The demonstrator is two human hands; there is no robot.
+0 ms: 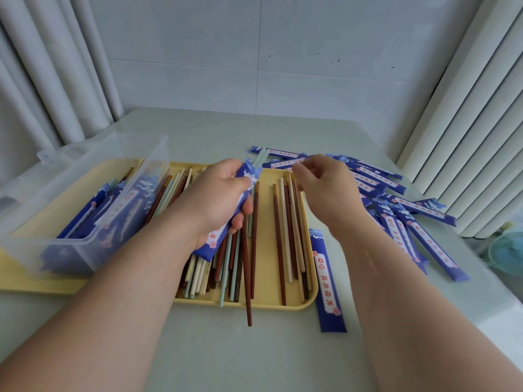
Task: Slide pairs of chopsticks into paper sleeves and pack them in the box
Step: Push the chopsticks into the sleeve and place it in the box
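Head camera looks forward and down, close over the table point(254, 131).

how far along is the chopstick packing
Done: several sleeved pairs lie in the clear box. In hand: the left hand grips a blue sleeve with mint chopsticks poking out. Left: many loose chopsticks on the yellow tray, sleeves piled beside it.

Blue sleeve point(328, 281) bears Chinese characters, perhaps starting 中国

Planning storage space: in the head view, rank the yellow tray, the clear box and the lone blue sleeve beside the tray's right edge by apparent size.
1. yellow tray, largest.
2. clear box, covering the tray's left part.
3. lone blue sleeve, clearly smallest.
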